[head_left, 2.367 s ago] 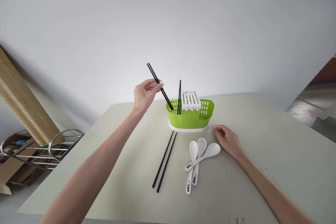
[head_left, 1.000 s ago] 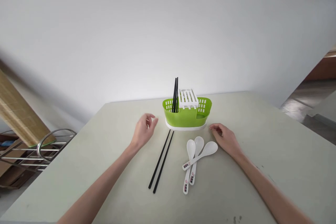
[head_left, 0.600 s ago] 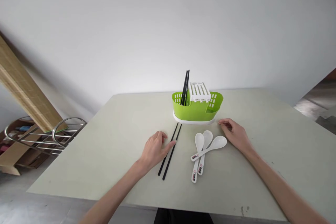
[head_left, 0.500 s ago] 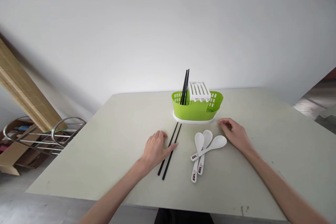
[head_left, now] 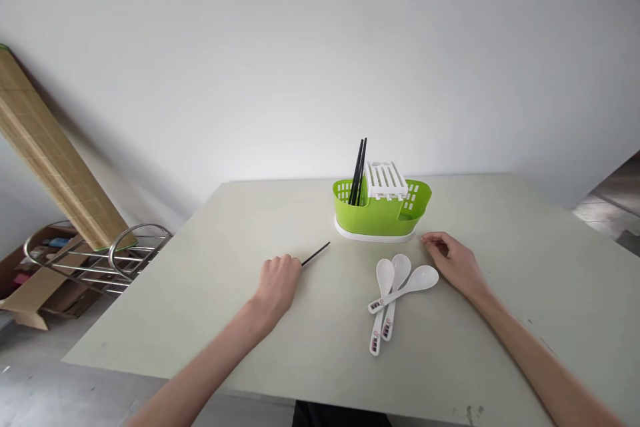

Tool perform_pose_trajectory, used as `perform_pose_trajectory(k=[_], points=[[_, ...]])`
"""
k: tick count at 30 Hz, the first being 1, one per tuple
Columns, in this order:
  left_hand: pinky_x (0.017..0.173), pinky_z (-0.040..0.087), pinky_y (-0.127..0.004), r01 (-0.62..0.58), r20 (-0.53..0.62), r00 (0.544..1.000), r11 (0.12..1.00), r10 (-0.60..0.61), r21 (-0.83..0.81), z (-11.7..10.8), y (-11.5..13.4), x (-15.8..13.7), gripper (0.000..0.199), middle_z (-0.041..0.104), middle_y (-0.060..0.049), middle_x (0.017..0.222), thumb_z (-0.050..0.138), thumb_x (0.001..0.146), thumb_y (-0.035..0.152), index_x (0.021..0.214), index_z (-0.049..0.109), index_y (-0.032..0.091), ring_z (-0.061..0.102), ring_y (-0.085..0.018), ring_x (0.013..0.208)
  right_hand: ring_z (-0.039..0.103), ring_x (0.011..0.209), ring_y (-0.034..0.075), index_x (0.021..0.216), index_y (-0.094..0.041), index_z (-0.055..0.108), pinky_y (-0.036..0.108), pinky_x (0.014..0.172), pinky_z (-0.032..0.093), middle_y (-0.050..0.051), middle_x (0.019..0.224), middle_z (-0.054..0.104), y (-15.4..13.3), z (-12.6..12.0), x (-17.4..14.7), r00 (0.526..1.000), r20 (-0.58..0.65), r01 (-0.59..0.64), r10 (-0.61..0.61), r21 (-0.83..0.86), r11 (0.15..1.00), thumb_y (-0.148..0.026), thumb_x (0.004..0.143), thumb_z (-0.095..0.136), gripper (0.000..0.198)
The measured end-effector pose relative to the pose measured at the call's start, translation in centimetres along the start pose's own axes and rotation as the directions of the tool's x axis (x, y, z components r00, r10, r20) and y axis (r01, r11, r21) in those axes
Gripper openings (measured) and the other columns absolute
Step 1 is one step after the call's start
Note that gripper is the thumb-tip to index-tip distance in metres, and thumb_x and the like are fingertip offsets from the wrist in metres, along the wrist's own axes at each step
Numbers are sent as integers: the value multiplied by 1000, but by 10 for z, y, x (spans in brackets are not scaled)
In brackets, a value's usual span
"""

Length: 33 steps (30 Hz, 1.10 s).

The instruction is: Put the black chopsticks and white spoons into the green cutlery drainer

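Green basket (head_left: pixel 380 219): black chopsticks (head_left: pixel 357 173) lean in its left end.
Left hand (head_left: pixel 279 283): front-left of the basket, my fingers clamped on a held chopstick (head_left: pixel 316 253); I can't tell if they hide another.
Right hand (head_left: pixel 456 268): near the basket's right front, fingers loosely curled, thumb slightly apart.
White spoons (head_left: pixel 400 292): crossed, in front of the basket.

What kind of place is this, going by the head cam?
Likely an ordinary indoor room, perhaps in a home; can't tell for sure. Clues: a pale table by a plain wall, a green utensil basket on it, and an open cardboard box off to the left.
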<state>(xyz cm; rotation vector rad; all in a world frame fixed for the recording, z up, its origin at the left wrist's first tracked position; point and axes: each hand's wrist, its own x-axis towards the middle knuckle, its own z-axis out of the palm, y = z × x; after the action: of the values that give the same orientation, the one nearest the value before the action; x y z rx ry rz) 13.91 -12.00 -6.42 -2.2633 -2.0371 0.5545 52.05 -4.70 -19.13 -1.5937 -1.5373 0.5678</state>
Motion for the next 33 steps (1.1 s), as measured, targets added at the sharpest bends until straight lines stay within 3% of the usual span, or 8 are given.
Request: perform_pose_trajectory(k=[4,8,11,14,17,20,27,33], points=[[66,41,-33,27,-58,998,996,-32,-88,0,-20,-3,29,74,-14,89,47,88,1,83,70,17,71,-27,79,71,98,24,104,-25,72,40,92,52,6,111,79,1,1,1,1000,1,2,-2,2,1000,-44,90,53,30],[72,50,-35,16,-213,972,926,-103,-376,-12,-40,-8,26,79,-10,94,47,98,18,90,72,21,75,-27,84,71,97,24,104,-25,72,40,90,53,6,110,79,1,2,1,1000,1,-3,3,9,1000,-44,89,53,31],[77,58,-36,-111,-335,926,725,-172,-680,-26,-49,-10,19,81,-6,102,59,98,36,103,73,25,78,-27,88,71,98,24,105,-25,72,40,92,53,6,112,79,2,3,1,1000,0,1,-1,18,1000,-43,89,53,30],[82,64,-39,-221,-374,886,458,-274,-861,-43,-47,-9,32,82,-5,103,73,89,50,109,74,24,80,-28,89,71,97,23,105,-25,71,40,91,53,6,112,79,3,4,2,1000,5,11,-11,29,1000,-42,90,53,29],[90,67,-45,-322,-375,873,207,-312,-924,-64,-37,0,43,81,-8,104,82,83,53,109,75,20,81,-29,93,71,96,23,104,-25,71,40,91,53,6,111,79,3,5,3,1000,6,4,-5,41,999,-42,90,53,28],[97,66,-47,-454,-442,833,48,-333,-890,-91,-29,16,43,79,-8,107,86,80,50,106,75,17,80,-27,95,71,97,24,102,-25,71,40,92,53,6,112,79,1,5,3,1000,3,-1,0,49,999,-42,89,54,28],[97,66,-48,-674,-633,685,15,-361,-738,-154,-17,80,33,76,-6,103,87,82,40,100,72,17,80,-22,89,70,99,24,104,-25,71,41,93,52,6,110,78,-4,4,5,1000,4,-10,10,51,999,-41,88,53,28],[88,68,-44,-602,-593,743,79,-311,-795,-145,8,134,29,78,-7,100,84,80,37,98,73,16,79,-22,87,69,99,24,104,-25,70,41,92,52,6,110,78,-5,7,6,1000,-8,22,-22,56,998,-40,90,51,28]])
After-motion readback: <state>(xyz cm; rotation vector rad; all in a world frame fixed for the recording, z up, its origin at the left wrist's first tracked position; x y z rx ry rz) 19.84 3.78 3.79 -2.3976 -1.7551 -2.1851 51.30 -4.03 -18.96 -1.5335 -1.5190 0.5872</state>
